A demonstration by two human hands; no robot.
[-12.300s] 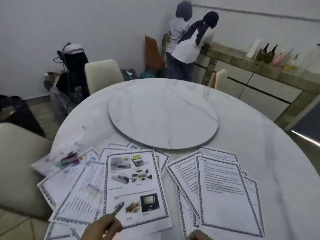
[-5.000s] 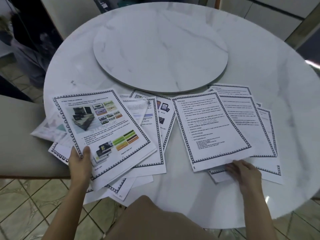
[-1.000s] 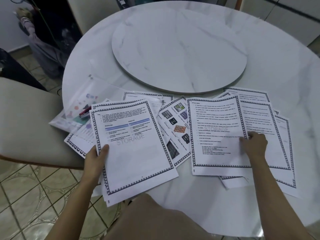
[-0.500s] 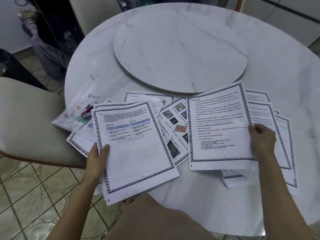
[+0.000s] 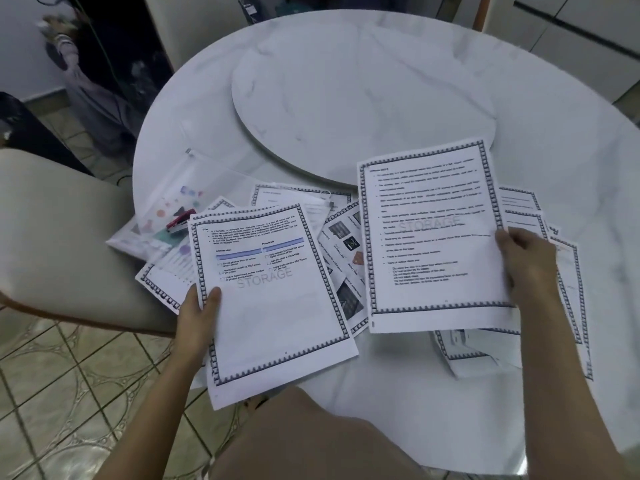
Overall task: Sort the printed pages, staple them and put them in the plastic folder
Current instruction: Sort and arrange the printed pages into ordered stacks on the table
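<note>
Printed pages with black patterned borders lie spread over the near part of a round marble table [image 5: 554, 140]. My left hand [image 5: 199, 315] grips a small stack of pages [image 5: 273, 299] by its left edge, thumb on top; the top sheet has blue bars and a STORAGE watermark. My right hand [image 5: 526, 258] pinches one text page [image 5: 433, 237] at its right edge and holds it lifted above the other sheets. A clear plastic folder [image 5: 180, 199] with coloured shapes lies at the left, a red stapler [image 5: 178, 225] on it. Loose pages with pictures [image 5: 346, 258] sit between the two hands.
A round marble turntable [image 5: 360, 95] fills the table's middle. A beige chair [image 5: 59, 237] stands at the left by the table's edge, over a tiled floor [image 5: 69, 393]. More bordered sheets [image 5: 568, 289] lie under my right arm. My knee [image 5: 311, 434] shows at the bottom.
My right hand has lifted the text page off the right pile and raised it, tilting it toward me. My left hand keeps its hold on the stack.
</note>
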